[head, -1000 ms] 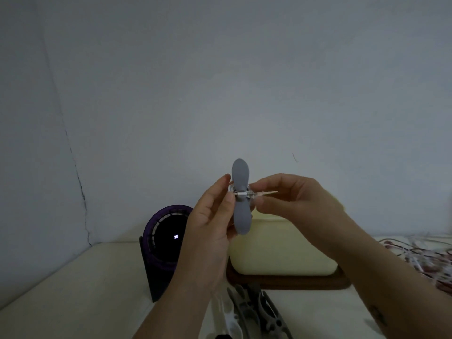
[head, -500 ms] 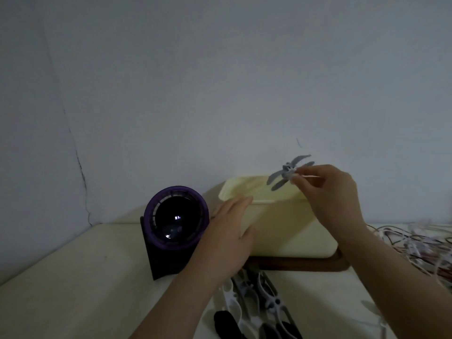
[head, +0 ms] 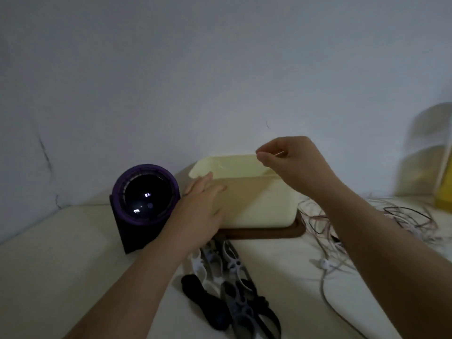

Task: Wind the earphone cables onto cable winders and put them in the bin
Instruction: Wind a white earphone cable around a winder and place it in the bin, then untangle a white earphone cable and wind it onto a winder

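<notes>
The pale yellow bin [head: 259,204] stands on a dark wooden board [head: 266,233] at the back of the table. My left hand [head: 203,204] rests flat against the bin's front left wall, fingers straight. My right hand [head: 291,160] hovers over the bin's right rim with its fingers curled and thumb tip near the forefinger; only a thin pale sliver shows between them. No wound winder is visible; the bin's inside is hidden. Several loose cable winders [head: 232,289], white, grey and black, lie near me. Tangled earphone cables [head: 381,221] spread to the right.
A purple and black round device [head: 145,192] stands just left of the bin, close to my left hand. A blurred yellow container [head: 442,192] stands at the far right. A white earbud [head: 324,263] lies on the table by my right forearm. The wall is right behind the bin.
My right hand carried the grey winder with its wound cable from in front of me over the bin, and the winder is gone from view. My left hand let go and dropped onto the bin's wall.
</notes>
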Demonstrator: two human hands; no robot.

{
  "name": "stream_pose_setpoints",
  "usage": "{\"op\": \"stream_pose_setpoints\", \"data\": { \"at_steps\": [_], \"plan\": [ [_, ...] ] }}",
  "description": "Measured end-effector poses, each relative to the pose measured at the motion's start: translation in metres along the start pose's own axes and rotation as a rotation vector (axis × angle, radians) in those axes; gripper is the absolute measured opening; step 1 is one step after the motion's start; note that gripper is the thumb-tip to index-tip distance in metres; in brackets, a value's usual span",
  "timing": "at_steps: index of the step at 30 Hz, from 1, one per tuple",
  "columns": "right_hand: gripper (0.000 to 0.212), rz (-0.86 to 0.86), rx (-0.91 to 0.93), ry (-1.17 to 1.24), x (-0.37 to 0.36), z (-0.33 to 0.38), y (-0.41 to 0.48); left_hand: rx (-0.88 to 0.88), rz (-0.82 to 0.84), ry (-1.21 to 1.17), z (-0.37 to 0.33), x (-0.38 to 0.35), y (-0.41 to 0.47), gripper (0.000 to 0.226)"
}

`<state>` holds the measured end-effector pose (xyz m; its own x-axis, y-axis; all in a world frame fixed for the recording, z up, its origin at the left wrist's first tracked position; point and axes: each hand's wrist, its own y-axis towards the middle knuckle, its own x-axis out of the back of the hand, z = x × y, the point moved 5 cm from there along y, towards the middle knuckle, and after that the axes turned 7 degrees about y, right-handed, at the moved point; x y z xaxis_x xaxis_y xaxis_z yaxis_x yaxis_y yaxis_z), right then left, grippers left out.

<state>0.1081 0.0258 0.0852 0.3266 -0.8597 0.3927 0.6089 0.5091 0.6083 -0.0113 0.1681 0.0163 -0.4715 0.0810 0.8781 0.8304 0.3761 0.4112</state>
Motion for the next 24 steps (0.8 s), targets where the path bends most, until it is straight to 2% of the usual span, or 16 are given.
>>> {"op": "stream_pose_setpoints", "data": {
  "at_steps": [4,9,14,16,19,20,23,24],
  "plan": [
    [0.007,0.198,-0.026,-0.125,0.032,-0.011,-0.021,-0.031,-0.005,-0.013,-0.021,-0.004,-0.005,0.045],
    [0.006,0.312,-0.135,-0.19,0.069,-0.04,-0.057,-0.205,0.133,-0.038,-0.073,-0.021,-0.017,0.037],
    [0.017,0.441,-0.215,-0.192,0.097,-0.049,-0.09,-0.332,0.269,-0.123,-0.127,-0.045,-0.031,0.03],
    [0.021,0.506,-0.243,-0.223,0.103,-0.054,-0.1,-0.315,0.315,-0.253,-0.142,-0.053,-0.036,0.035],
    [0.032,0.556,-0.26,-0.306,0.108,-0.069,-0.111,-0.278,0.375,-0.345,-0.159,-0.062,-0.04,0.059],
    [0.035,0.578,-0.249,-0.357,0.108,-0.074,-0.114,-0.292,0.388,-0.319,-0.163,-0.065,-0.041,0.055],
    [0.037,0.62,-0.185,-0.527,0.11,-0.088,-0.121,-0.317,0.354,-0.256,-0.171,-0.069,-0.042,0.014],
    [0.036,0.619,-0.181,-0.581,0.112,-0.093,-0.124,-0.302,0.33,-0.265,-0.172,-0.067,-0.041,0.018]
  ]
}}
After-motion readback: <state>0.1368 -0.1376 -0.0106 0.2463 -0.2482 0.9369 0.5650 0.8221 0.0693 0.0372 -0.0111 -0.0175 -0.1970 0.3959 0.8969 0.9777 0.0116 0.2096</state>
